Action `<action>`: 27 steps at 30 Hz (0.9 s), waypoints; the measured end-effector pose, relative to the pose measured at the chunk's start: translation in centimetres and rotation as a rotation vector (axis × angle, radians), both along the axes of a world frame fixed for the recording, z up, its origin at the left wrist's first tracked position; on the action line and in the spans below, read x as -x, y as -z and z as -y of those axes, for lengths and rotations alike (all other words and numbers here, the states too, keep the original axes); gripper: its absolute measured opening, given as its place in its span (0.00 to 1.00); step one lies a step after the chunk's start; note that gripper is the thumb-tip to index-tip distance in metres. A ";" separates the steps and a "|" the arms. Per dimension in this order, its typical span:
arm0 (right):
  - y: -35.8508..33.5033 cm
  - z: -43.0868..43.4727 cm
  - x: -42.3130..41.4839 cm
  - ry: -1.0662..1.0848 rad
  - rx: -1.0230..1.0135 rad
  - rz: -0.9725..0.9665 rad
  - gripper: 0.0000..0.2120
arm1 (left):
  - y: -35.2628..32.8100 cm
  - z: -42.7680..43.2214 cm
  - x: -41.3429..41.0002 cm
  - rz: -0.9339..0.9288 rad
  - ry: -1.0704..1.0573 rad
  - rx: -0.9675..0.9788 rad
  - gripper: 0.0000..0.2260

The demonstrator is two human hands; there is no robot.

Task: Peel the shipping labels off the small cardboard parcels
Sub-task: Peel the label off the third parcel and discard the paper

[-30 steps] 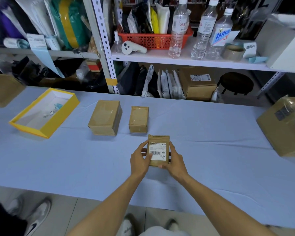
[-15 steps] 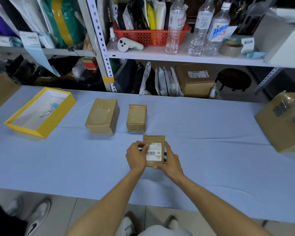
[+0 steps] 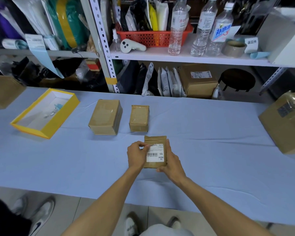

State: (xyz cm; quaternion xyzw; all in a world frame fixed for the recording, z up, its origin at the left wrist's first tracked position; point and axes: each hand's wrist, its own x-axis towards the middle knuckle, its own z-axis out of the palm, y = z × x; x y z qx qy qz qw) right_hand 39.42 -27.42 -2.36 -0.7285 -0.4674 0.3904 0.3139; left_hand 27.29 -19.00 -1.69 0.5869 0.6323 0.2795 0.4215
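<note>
Head view: the small parcel [image 3: 155, 139] is held just above the blue table [image 3: 211, 150], low centre. Right hand [image 3: 173, 163] grips its 3 o'clock edge, thumb up the side. Left hand [image 3: 137, 156] is curled at 9 o'clock, fingertips pinching the white label [image 3: 155, 155] at its top-left corner. Two bare boxes [image 3: 106, 116] sit beyond at 11 and 12 o'clock, a yellow tray [image 3: 58, 123] at 10.
</note>
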 end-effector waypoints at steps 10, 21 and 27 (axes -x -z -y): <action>-0.5 0.0 -0.7 -0.060 0.048 0.055 0.61 | -0.4 0.0 -0.3 0.068 0.017 0.069 0.06; -0.9 0.0 -1.0 -0.066 0.030 -0.021 0.59 | -0.2 0.1 0.0 0.090 0.064 0.021 0.01; -1.4 0.0 -0.8 -0.053 0.039 0.011 0.56 | -0.6 0.1 0.2 0.097 0.099 0.024 0.02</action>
